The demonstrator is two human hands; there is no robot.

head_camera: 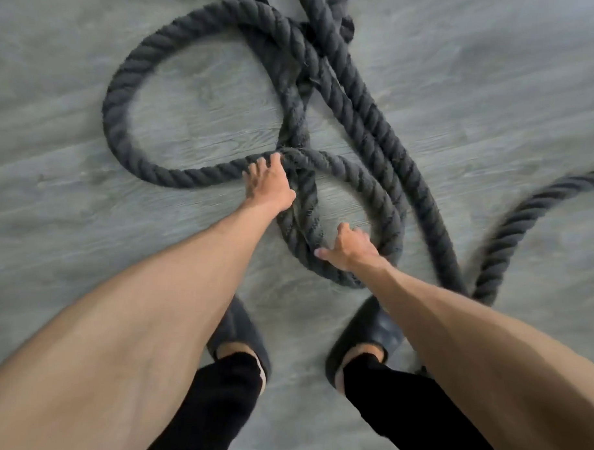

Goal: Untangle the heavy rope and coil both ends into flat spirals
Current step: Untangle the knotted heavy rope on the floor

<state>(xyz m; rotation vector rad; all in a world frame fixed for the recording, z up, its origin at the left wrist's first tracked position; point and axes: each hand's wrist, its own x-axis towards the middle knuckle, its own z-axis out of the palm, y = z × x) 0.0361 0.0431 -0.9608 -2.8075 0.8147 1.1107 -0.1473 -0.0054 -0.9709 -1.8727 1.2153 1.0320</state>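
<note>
Looked down at a thick, dark grey twisted rope spread in loops over a pale grey wood-look floor. Lay just ahead of two dark slip-on shoes, one left and one right, below black trouser legs. Made one big round loop on the left and one smaller round loop nearer the feet. Crossed over itself in a messy bunch between the two loops. Ran away in two long lines toward the top edge. Curved off in another line to the right edge. Not coiled into flat spirals anywhere.

Reached down with both bare arms. Put the left hand on the rope right where the big loop met the small one, fingers spread over the top of it. Could not tell if those fingers were closed around it or only pressing down. Put the right hand on the near side of the small loop, fingers curled over the rope and thumb stuck out to the left. Looked a bit blurry all over.
</note>
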